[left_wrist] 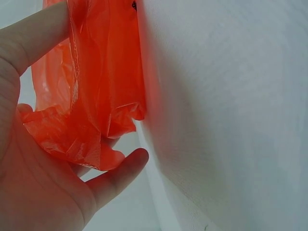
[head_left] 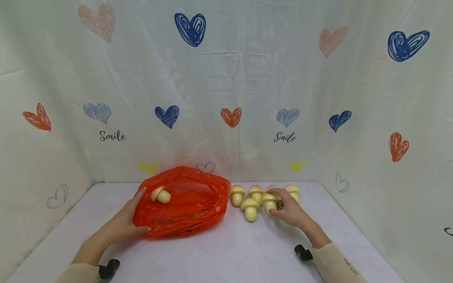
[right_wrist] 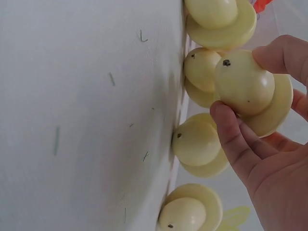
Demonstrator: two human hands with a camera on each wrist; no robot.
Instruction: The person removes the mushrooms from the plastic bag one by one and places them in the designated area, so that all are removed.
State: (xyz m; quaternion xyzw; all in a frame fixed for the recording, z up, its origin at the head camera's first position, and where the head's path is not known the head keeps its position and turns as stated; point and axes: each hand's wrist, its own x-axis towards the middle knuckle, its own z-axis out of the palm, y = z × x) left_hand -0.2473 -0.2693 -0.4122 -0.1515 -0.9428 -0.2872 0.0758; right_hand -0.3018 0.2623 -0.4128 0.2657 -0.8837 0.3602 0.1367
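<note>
A red plastic bag (head_left: 180, 224) lies with its mouth spread wide on the left part of the table. Inside it is one toy mushroom (head_left: 162, 195) with a pale yellow-green cap. My left hand (head_left: 122, 224) holds the bag's left end, thumb at the front rim and fingers around the back. In the left wrist view, thin red plastic (left_wrist: 106, 72) bunches between thumb and fingers. To the right of the bag, my right hand (head_left: 293, 209) pinches another toy mushroom (right_wrist: 244, 82) between thumb and fingertips, its rounded stem end facing the wrist camera.
Several more mushrooms stand close together right of the bag, among them a front one (head_left: 250, 211), one beside the bag (head_left: 236, 196) and one at the far right (head_left: 293, 191). Behind the white table (head_left: 219, 259) hangs a curtain (head_left: 247, 86) printed with hearts.
</note>
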